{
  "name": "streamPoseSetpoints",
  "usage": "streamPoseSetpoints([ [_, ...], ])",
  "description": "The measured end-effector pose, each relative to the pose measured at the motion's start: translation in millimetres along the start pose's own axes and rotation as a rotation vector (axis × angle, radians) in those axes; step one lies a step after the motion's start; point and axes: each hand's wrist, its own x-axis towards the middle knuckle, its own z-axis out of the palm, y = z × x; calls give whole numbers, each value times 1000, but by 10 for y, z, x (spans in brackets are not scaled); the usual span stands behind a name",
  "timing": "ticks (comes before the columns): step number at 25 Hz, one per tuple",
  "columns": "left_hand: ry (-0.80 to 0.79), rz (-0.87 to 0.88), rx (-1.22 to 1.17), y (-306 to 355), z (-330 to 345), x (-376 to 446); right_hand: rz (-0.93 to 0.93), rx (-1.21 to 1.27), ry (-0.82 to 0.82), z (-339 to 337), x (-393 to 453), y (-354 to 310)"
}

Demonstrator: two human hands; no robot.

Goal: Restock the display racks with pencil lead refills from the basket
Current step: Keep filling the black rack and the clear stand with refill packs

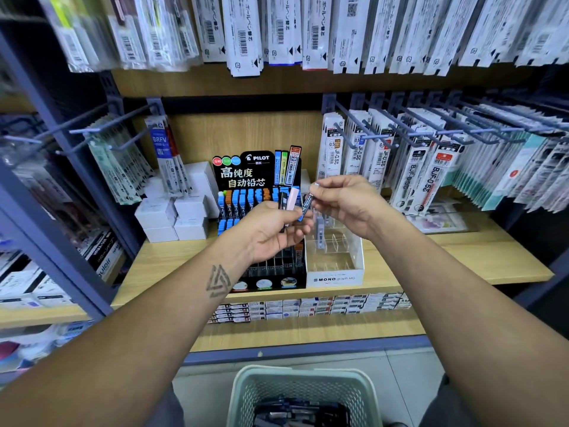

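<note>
a stationery aisle: a pale wood shelf (462,260) under rows of metal pegs hung with flat refill packets (437,167), glossy and thin. on the shelf stands a black pilot rack (246,171), stepped cardboard with blue and orange caps in its upper rows and darker tubes lower down, and touching its right side a clear plastic mono rack (335,266), its slots mostly vacant with one tube standing at the back. white boxes (172,217) are stacked to the left. both hands are raised in front of the racks. the left hand (271,232) holds a small bunch of refill cases (289,201), a black one and a pink one at least, its grip curled round them. the right hand (345,204) pinches a blue case (308,201) near its top end, its lower end close to or touching the left fingers; motion blur makes that contact hard to call. below, near the frame's foot, a pale green mesh basket (246,392) holds more dark cases. these cases look like light, stiff, smooth plastic tubes, slim enough to slip between fingertips, and the leads inside are likely brittle, so dropping one is a risk. the best hold seems to be a pinch across the flat sides near the cap, leaving the bottom end free to steer down into a slot.
</note>
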Motion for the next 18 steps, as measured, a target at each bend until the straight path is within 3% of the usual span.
streamPoseSetpoints([
  [6, 160, 29, 86, 165, -280, -1, -27, -137, -141, 250, -43, -8],
  [10, 294, 85, 144, 320, -591, -91, -192, -621, -219, 504, -40, 39],
  [18, 269, 55, 166, 437, -996, -266, -262, -981, -193, 797, 97, 208],
])
